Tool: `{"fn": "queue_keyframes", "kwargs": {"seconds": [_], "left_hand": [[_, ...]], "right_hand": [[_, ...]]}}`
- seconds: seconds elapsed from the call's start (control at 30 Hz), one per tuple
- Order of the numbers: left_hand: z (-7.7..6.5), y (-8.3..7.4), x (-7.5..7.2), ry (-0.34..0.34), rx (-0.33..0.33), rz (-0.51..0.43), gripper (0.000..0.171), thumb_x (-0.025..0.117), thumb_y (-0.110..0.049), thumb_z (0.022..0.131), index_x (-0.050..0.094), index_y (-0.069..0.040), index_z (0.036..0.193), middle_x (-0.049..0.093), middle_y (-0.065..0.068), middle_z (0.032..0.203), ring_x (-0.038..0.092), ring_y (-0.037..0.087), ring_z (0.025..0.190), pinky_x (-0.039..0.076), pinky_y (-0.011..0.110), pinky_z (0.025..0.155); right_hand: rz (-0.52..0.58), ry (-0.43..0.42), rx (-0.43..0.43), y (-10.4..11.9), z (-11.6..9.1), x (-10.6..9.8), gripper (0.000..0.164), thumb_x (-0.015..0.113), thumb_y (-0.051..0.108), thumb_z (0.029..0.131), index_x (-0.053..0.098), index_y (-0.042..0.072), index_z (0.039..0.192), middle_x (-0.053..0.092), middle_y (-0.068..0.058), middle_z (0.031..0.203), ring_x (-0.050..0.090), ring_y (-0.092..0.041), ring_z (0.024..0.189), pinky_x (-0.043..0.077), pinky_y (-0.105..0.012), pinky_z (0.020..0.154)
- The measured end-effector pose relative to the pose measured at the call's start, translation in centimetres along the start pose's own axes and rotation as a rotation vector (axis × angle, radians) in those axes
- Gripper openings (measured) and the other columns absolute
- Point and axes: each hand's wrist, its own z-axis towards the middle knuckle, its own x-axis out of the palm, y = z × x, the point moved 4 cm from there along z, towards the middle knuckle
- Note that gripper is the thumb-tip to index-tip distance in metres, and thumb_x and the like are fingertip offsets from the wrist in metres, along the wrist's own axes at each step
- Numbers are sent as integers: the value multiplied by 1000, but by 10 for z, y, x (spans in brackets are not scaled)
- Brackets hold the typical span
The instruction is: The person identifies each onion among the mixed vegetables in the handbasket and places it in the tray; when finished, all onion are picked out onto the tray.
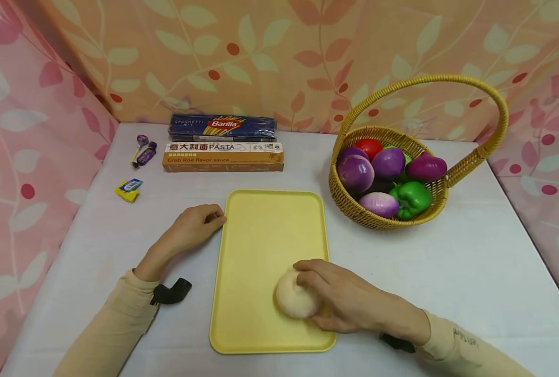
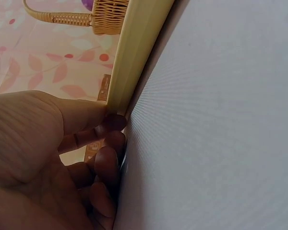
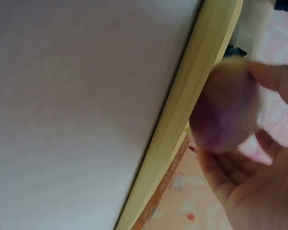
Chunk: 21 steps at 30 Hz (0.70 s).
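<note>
The right hand (image 1: pixel 340 297) is clamped, thumb and fingers, around a round, cream-white vegetable with a purple patch (image 1: pixel 294 297), located over the near right part of the yellow, round-cornered rectangular tray (image 1: pixel 270 230); contact with its surface cannot be confirmed. The left hand (image 1: pixel 192 228) pinches the tray's left rim. Beyond its far right corner, a golden wicker basket (image 1: pixel 382 222) stands on the white-covered desk (image 1: pixel 472 283). Caution: an unsteady release could let the rounded vegetable roll; a left-hand pull could shift the tray.
</note>
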Motion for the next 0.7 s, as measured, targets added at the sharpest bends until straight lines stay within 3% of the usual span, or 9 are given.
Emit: {"fn": "queue_keyframes", "kwargs": {"seconds": [0.1, 0.3, 0.47, 0.7], "left_hand": [[0, 0, 0, -1, 4, 1, 15, 57, -20, 99, 68, -10, 96, 61, 3, 78, 51, 16, 72, 39, 31, 69], [0, 0, 0, -2, 7, 0, 15, 57, -21, 98, 68, -10, 96, 61, 3, 77, 50, 16, 71, 39, 31, 68], [1, 1, 1, -4, 12, -7, 16, 57, -21, 98, 68, -10, 95, 60, 3, 76, 50, 16, 70, 39, 31, 68], [0, 1, 1, -6, 16, 0, 16, 57, -22, 98, 68, -11, 95, 61, 3, 77, 50, 16, 71, 39, 31, 68]], "right_hand": [[8, 52, -56, 7, 0, 3, 70, 83, 28, 65, 48, 11, 124, 53, -6, 129, 55, -17, 117, 47, -30, 98], [-34, 133, -75, 12, 0, 4, 81, 84, 34, 64, 48, 21, 136, 50, -4, 128, 52, -17, 114, 47, -33, 96], [-10, 167, -62, 12, 1, 6, 76, 81, 46, 71, 50, 23, 136, 51, 0, 130, 52, -15, 116, 45, -32, 97], [14, 193, -59, 13, 0, 8, 81, 74, 59, 76, 45, 24, 143, 52, 2, 132, 51, -14, 117, 43, -32, 97]]}}
